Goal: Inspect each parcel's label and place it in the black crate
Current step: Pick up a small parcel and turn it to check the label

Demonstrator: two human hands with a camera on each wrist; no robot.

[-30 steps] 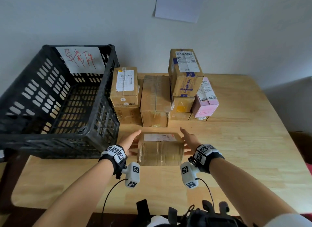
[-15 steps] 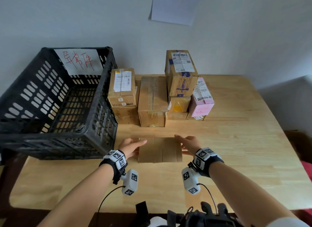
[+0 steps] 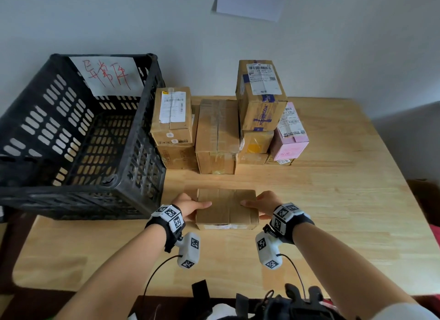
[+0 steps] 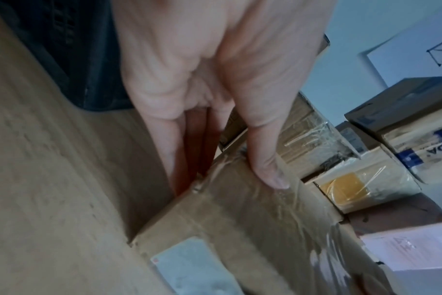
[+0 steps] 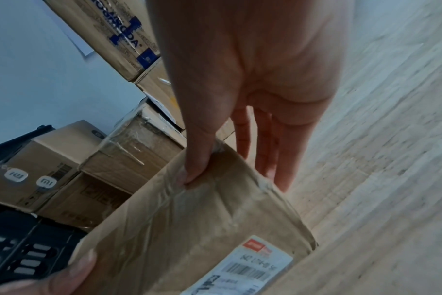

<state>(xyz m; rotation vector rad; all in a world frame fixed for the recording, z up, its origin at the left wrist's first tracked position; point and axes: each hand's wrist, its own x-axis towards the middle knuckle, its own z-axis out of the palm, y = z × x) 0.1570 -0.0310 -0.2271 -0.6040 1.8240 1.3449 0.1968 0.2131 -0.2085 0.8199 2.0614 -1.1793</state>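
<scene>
Two hands clamp a brown cardboard parcel (image 3: 226, 209) between them at the near middle of a wooden surface (image 3: 333, 200). At far left, an open-work black crate (image 3: 78, 138) sits on the surface's left edge, a white sheet with red handwriting (image 3: 107, 75) fixed to its back wall. The left hand (image 3: 189, 206) grips the parcel's left end, thumb (image 4: 267, 159) lying on its taped top and fingers (image 4: 169, 151) down its side. The parcel's label (image 5: 242, 267), with a barcode and a red mark, faces the person on the near side. The right hand (image 3: 263, 204) grips the right end the same way, thumb on top, fingers down the side. Behind the parcel, more cardboard boxes (image 3: 217, 134) stand stacked beside the crate against the wall, with a pink box (image 3: 289, 138) at the right end.
</scene>
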